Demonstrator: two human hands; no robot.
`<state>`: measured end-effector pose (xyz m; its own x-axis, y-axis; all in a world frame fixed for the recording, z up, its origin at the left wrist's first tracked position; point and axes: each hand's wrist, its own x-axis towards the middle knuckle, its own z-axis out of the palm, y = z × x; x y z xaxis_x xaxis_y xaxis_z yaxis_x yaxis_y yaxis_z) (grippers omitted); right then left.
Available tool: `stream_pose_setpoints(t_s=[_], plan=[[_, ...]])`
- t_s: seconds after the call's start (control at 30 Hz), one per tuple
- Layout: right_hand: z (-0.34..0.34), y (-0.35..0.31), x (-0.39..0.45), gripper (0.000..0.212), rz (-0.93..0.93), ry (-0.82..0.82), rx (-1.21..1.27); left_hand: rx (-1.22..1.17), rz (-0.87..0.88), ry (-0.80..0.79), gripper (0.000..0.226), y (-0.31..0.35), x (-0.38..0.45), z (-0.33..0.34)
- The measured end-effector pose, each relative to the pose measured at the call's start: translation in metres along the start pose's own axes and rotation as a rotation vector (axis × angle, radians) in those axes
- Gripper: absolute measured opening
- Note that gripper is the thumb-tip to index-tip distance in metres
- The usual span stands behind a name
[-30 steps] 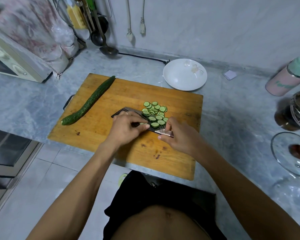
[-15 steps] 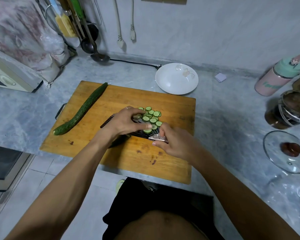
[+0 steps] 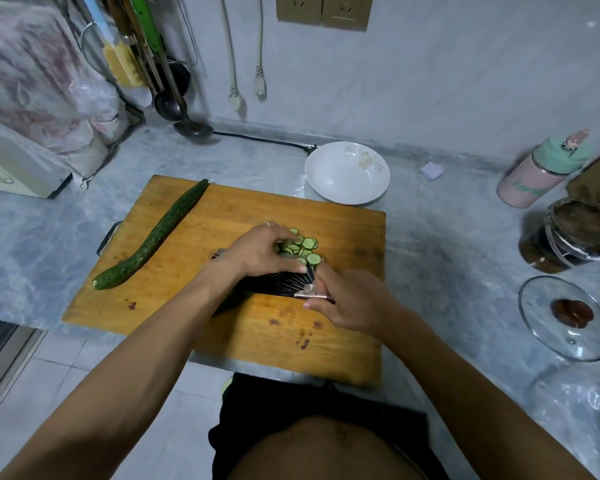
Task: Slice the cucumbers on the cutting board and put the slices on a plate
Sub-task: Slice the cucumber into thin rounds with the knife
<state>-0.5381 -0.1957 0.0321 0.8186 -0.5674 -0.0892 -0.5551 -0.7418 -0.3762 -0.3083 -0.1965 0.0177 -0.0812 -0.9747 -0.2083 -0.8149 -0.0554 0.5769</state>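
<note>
On the near half of the cutting board (image 3: 194, 306) the right hand (image 3: 352, 303) grips the handle end of a knife (image 3: 278, 282), whose dark, ridged blade lies nearly flat and points toward the board's left edge. The left hand (image 3: 257, 252) lies over the blade with its fingers bent down onto the pile of cucumber slices (image 3: 303, 249), which sits just right of the board's middle, partly on the blade; whether the fingers pinch any slices or only press them cannot be told. A whole cucumber (image 3: 153, 237) lies diagonally along the board's left side, running from near the far left corner down toward the left edge, well apart from the slices. Just beyond the board's far right corner a white plate (image 3: 347, 173) stands on the counter (image 3: 447, 244) with nothing on it. Toward the counter's right edge are a glass lid (image 3: 568, 317), a dark jar (image 3: 568, 233) and a pink bottle (image 3: 541, 171) with a green cap.
</note>
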Motion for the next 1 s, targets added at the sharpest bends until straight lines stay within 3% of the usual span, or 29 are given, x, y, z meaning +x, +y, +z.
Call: stream_pose_setpoints(t_s=[0.2, 0.37, 0.5, 0.73, 0.9, 1.0], plan=[[-0.003, 0.008, -0.002, 0.041, -0.071, 0.02, -0.075, 0.081, -0.095, 0.097, 0.049, -0.008, 0.016, 0.009], [-0.001, 0.013, -0.006, 0.042, -0.169, 0.138, -0.085, 0.021, -0.057, 0.045, 0.066, 0.018, 0.016, 0.016], [-0.001, 0.009, -0.009, 0.042, -0.095, 0.038, -0.079, 0.103, -0.179, 0.195, 0.042, 0.017, 0.02, 0.015], [0.005, 0.016, -0.017, 0.038, -0.069, 0.056, -0.041, -0.071, -0.204, 0.272, 0.025, -0.008, -0.014, 0.009], [0.011, 0.015, -0.022, 0.036, 0.003, 0.051, 0.041, -0.106, -0.2, 0.455, 0.016, -0.023, -0.047, 0.004], [0.016, 0.014, -0.027, 0.032, 0.098, 0.065, 0.198, -0.146, -0.159, 0.679, 0.011, -0.023, -0.067, 0.005]])
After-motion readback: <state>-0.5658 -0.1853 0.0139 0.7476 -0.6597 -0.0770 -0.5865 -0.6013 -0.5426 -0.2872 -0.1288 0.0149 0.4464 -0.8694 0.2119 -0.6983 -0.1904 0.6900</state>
